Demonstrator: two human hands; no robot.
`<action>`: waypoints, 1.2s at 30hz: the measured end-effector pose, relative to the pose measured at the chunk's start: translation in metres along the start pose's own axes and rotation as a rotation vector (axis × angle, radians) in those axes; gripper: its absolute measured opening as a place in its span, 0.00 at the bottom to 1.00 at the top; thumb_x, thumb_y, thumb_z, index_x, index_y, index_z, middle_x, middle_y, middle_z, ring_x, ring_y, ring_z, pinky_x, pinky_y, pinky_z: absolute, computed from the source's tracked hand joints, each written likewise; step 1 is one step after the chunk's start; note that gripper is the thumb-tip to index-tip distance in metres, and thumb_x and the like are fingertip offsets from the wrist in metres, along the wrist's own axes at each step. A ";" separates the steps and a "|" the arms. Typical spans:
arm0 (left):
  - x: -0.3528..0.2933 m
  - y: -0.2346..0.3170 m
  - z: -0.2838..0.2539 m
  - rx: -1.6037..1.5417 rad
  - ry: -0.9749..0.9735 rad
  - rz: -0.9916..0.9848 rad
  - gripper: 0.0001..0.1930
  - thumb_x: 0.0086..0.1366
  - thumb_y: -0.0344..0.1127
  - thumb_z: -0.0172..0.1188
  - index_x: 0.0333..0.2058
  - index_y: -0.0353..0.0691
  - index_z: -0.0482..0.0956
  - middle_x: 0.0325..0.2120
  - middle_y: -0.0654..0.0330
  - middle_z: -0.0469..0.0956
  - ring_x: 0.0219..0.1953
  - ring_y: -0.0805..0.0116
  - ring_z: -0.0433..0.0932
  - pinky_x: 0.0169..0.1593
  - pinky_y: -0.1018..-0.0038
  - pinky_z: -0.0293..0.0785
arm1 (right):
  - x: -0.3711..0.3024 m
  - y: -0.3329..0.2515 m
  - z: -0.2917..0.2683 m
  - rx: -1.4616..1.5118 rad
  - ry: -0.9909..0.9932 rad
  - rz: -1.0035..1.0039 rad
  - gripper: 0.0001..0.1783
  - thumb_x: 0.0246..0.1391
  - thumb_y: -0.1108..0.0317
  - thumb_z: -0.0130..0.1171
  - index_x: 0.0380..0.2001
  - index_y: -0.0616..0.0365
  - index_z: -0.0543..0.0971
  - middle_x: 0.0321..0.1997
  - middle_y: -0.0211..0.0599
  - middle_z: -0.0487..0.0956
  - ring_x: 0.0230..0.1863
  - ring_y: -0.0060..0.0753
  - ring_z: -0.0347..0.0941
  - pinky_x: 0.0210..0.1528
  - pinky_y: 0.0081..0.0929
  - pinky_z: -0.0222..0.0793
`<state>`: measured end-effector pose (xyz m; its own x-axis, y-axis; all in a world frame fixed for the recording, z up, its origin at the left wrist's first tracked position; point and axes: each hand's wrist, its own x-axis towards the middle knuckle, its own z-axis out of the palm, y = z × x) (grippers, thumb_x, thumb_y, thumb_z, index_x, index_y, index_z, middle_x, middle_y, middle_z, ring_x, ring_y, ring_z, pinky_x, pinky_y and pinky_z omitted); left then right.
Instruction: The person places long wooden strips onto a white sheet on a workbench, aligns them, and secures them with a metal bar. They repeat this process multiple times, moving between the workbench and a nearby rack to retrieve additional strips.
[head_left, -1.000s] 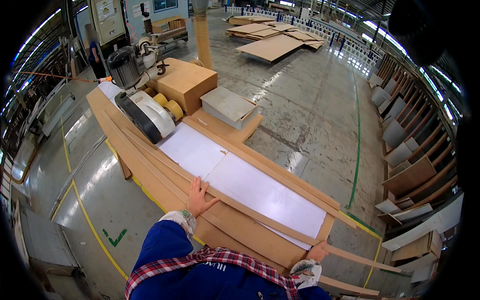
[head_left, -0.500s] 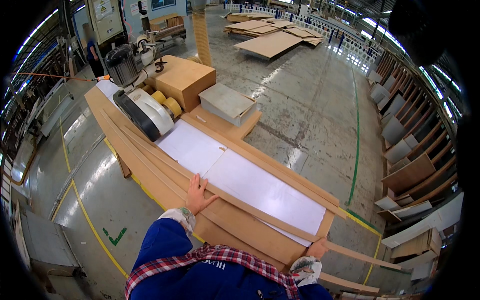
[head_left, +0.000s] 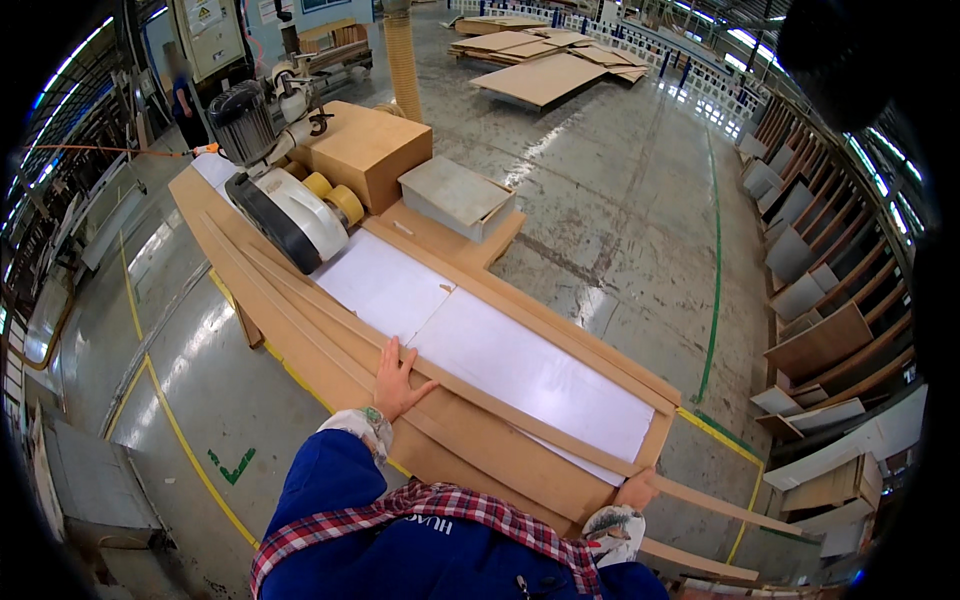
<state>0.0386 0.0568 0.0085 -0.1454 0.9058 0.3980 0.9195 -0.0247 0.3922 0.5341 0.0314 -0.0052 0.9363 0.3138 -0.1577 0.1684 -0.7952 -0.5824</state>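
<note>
My left hand lies with spread fingers over a long, thin wooden strip, its fingertips at the edge of the white sheet. At the table's right end my right hand is closed round the same strip, which runs on past the table edge; part of those fingers is hidden. A second thin strip lies on the wooden table, nearer to my body. Farther along the table, a white and black machine with yellow rollers stands over the sheet and the strip's far part.
A wooden box and a grey lidded box stand behind the sheet. A ribbed hose rises beyond. Flat boards lie stacked on the floor; a rack with panels lines the right. A person stands at far left.
Both hands stay nearly where they were on the strip. The view has shifted very slightly.
</note>
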 end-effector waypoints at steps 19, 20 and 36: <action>-0.004 -0.018 0.015 0.015 -0.025 0.053 0.33 0.55 0.54 0.59 0.51 0.34 0.68 0.56 0.49 0.61 0.60 0.47 0.55 0.62 0.54 0.49 | -0.019 -0.011 -0.018 0.174 -0.061 -0.253 0.39 0.53 0.37 0.43 0.46 0.70 0.69 0.45 0.62 0.73 0.49 0.61 0.67 0.51 0.41 0.62; -0.004 -0.019 0.016 0.011 -0.027 0.050 0.32 0.55 0.54 0.58 0.51 0.34 0.68 0.56 0.49 0.61 0.60 0.48 0.56 0.62 0.54 0.49 | -0.016 -0.007 -0.016 0.168 -0.069 -0.248 0.39 0.53 0.37 0.43 0.47 0.69 0.69 0.45 0.62 0.73 0.49 0.61 0.67 0.51 0.41 0.62; -0.001 -0.010 0.010 0.004 -0.055 0.106 0.27 0.58 0.49 0.56 0.51 0.39 0.68 0.58 0.51 0.58 0.60 0.51 0.56 0.63 0.56 0.50 | -0.014 -0.004 -0.013 0.127 -0.083 -0.282 0.39 0.51 0.36 0.45 0.52 0.62 0.66 0.49 0.56 0.72 0.52 0.56 0.67 0.51 0.42 0.62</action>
<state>0.0333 0.0600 -0.0037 -0.0267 0.9201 0.3907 0.9302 -0.1202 0.3469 0.5249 0.0230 0.0098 0.8291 0.5579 -0.0368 0.3731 -0.6012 -0.7067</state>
